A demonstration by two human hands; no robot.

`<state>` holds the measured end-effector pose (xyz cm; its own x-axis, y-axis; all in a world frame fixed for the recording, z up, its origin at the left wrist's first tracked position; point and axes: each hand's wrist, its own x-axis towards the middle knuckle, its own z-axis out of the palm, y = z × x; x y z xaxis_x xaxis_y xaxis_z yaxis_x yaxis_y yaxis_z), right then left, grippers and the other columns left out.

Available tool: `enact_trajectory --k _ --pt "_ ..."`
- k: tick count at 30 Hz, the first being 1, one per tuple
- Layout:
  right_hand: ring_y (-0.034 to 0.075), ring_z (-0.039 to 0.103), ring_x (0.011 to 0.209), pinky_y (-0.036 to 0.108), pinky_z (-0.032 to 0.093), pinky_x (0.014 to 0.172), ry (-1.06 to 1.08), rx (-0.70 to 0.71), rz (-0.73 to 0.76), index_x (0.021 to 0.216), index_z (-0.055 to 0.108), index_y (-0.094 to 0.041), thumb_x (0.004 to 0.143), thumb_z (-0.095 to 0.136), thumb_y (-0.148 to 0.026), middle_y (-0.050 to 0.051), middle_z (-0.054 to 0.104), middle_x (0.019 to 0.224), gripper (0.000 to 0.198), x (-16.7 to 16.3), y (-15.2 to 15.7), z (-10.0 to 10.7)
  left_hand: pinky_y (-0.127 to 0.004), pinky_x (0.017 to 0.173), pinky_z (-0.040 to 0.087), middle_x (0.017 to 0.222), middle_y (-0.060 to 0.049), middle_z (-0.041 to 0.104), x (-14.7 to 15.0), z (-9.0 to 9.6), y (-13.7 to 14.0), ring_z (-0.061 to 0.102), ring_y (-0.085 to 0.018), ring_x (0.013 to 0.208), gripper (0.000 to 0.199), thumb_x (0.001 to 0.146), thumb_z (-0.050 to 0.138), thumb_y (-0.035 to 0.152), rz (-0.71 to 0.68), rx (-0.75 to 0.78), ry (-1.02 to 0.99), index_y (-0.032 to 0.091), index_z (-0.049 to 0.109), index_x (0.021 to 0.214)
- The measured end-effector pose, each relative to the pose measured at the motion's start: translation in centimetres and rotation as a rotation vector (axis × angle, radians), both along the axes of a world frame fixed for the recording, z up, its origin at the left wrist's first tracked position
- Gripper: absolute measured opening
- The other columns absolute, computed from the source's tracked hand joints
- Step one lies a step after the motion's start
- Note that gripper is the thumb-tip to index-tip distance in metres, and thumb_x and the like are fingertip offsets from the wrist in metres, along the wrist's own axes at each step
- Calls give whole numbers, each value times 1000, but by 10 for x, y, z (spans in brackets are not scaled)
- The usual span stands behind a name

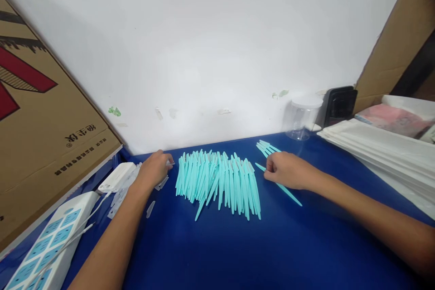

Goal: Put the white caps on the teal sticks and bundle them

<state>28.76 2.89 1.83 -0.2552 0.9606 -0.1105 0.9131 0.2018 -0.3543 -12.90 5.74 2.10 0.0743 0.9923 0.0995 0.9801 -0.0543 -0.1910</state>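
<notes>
A wide pile of teal eyebrow razors (217, 181) lies side by side in the middle of the blue table. To its right, my right hand (285, 171) is closed, pinching one teal eyebrow razor (288, 194) that slants across the table. Just beyond that hand lie several more teal razors (267, 147), partly hidden by it. Left of the pile, my left hand (157, 167) is closed, with a small clear plastic cap (170, 163) at its fingertips. Loose clear caps (150, 209) lie near it, and more clear caps (118, 197) are heaped behind my left forearm.
A white power strip (50, 244) with cables and a white box-shaped device (117, 176) lie at left beside a cardboard box (50, 113). At back right stand a clear lidded jar (302, 118), a black container (340, 104) and stacked white bags (377, 154). A white wall (217, 54) closes the back.
</notes>
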Motion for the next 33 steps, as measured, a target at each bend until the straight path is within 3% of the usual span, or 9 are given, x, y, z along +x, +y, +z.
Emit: enact_trajectory --k 8,14,18,23,33 --pt "20 64 68 29 32 54 -11 44 -12 75 68 -21 81 60 -29 5 71 77 13 -1 1 -4 -37 80 46 103 -14 68 -12 -13 10 63 -32 103 18 92 55 29 -1 -15 50 18 69 95" --pt "21 65 72 30 34 57 0 90 -19 83 66 -20 87 56 -32 6 72 85 16 1 3 -5 -41 81 46 108 -19 68 -6 -14 7 62 -34 101 29 99 44 32 -23 -30 97 13 64 103" --pt "21 65 72 29 35 57 30 74 -43 91 64 -19 90 52 -33 7 74 86 18 2 6 -5 -41 81 46 106 -19 68 -4 -13 6 63 -34 99 29 100 38 26 -27 -38 115 11 63 105" --pt "20 65 66 29 35 55 53 67 -52 93 64 -19 90 52 -34 7 74 81 20 1 7 -6 -41 85 47 110 -21 68 -2 -16 5 62 -34 104 25 93 46 17 -24 -32 129 9 63 110" --pt "19 65 64 28 34 55 88 94 -10 89 63 -19 91 52 -32 6 73 80 17 3 8 -9 -41 95 46 115 -20 66 0 -23 8 59 -32 115 41 87 41 1 -45 28 77 9 59 122"
